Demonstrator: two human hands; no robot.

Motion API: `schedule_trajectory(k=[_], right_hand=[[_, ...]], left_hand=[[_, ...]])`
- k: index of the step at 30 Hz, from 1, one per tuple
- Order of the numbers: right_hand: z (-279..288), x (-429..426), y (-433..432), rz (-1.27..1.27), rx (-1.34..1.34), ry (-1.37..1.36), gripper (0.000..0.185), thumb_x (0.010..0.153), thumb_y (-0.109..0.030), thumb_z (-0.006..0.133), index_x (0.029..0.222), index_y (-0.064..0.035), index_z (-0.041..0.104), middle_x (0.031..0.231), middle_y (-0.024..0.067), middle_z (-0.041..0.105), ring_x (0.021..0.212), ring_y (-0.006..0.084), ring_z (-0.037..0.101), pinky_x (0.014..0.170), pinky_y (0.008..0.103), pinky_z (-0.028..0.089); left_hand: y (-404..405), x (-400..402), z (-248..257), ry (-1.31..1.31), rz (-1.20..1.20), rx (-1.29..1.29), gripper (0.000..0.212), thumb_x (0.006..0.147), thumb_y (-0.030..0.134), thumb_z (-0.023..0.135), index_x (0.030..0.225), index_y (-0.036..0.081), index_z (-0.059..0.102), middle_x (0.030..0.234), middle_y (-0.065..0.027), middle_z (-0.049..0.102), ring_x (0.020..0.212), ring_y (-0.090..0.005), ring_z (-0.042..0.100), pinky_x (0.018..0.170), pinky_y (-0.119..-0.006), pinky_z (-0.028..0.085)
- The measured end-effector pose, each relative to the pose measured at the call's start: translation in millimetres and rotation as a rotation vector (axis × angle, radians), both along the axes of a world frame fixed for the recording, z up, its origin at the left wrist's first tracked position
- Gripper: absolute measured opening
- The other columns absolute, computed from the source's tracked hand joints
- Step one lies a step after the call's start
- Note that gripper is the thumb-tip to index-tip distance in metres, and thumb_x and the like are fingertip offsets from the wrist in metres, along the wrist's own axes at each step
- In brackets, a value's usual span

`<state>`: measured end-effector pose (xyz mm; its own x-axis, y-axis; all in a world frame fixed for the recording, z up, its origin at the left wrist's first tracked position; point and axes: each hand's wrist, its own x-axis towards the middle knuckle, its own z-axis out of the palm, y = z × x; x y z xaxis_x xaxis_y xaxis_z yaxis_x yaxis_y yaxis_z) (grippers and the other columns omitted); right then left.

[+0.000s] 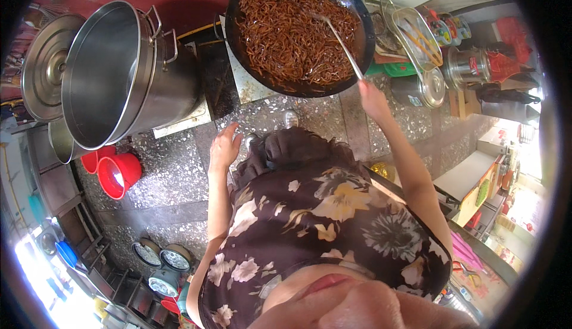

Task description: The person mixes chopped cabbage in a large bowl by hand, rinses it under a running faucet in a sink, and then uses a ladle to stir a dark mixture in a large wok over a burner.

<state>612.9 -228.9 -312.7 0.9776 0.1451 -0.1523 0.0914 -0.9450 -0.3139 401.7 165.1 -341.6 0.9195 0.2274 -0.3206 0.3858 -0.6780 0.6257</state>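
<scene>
A large black wok [290, 88] holds a heap of dark brown shredded food [295, 34] with a glossy, wet look. My right hand [373, 99] is closed around the end of a long metal utensil [344, 47], just beyond the wok's lower right rim. The utensil slants up and left, and its far end lies in the food, so its shape there is partly hidden. My left hand [224, 146] hangs over the speckled floor, below and left of the wok, with its fingers slightly apart and nothing in it.
Left of the wok stands a tall steel stockpot [167, 78], with a metal lid [47, 67] beyond it and red buckets [118, 175] on the floor below. At right are a wire-rimmed tray [418, 38] with wooden sticks, a lidded steel pot [432, 88] and a white table [460, 175].
</scene>
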Motion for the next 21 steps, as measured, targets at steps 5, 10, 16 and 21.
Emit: schedule_trajectory(k=[5, 10, 16, 21], right_hand=[[-27.4, 17.4, 140.2, -0.437, 0.692, 0.686, 0.053, 0.097, -0.053, 0.031, 0.078, -0.0059, 0.046, 0.047, 0.0033, 0.045, 0.031, 0.0175, 0.041, 0.029, 0.0345, 0.034], [-59.0, -92.6, 100.5, -0.007, 0.206, 0.517, 0.057, 0.098, -0.045, 0.027, 0.112, 0.0017, 0.057, 0.097, 0.0286, 0.062, 0.099, 0.0456, 0.058, 0.091, 0.0500, 0.042], [19.8, -56.4, 78.0, 0.009, 0.120, 0.409, 0.059, 0.096, -0.051, 0.032, 0.101, 0.0010, 0.060, 0.091, 0.0291, 0.062, 0.091, 0.0465, 0.059, 0.082, 0.0512, 0.046], [-27.2, 10.9, 92.5, -0.138, -0.070, 0.199, 0.049, 0.096, -0.043, 0.036, 0.100, 0.0015, 0.056, 0.090, 0.0304, 0.063, 0.087, 0.0460, 0.061, 0.078, 0.0534, 0.048]], left_hand=[[2.4, 9.8, 9.1, -0.082, -0.043, -0.008, 0.034, 0.085, 0.018, 0.061, 0.118, 0.008, 0.058, 0.114, -0.0189, 0.062, 0.104, -0.0379, 0.059, 0.088, -0.044, 0.047], [4.3, -4.1, 3.5, 0.033, -0.006, 0.020, 0.036, 0.085, 0.020, 0.062, 0.119, 0.009, 0.057, 0.115, -0.0184, 0.062, 0.106, -0.0373, 0.058, 0.089, -0.044, 0.047], [11.5, -9.9, -13.2, -0.052, -0.066, 0.032, 0.036, 0.085, 0.021, 0.062, 0.119, 0.010, 0.057, 0.114, -0.0173, 0.062, 0.103, -0.0363, 0.059, 0.087, -0.045, 0.048], [3.4, 18.1, 9.4, -0.139, -0.169, 0.011, 0.034, 0.085, 0.020, 0.061, 0.117, 0.011, 0.058, 0.111, -0.0171, 0.063, 0.101, -0.0373, 0.060, 0.085, -0.045, 0.048]])
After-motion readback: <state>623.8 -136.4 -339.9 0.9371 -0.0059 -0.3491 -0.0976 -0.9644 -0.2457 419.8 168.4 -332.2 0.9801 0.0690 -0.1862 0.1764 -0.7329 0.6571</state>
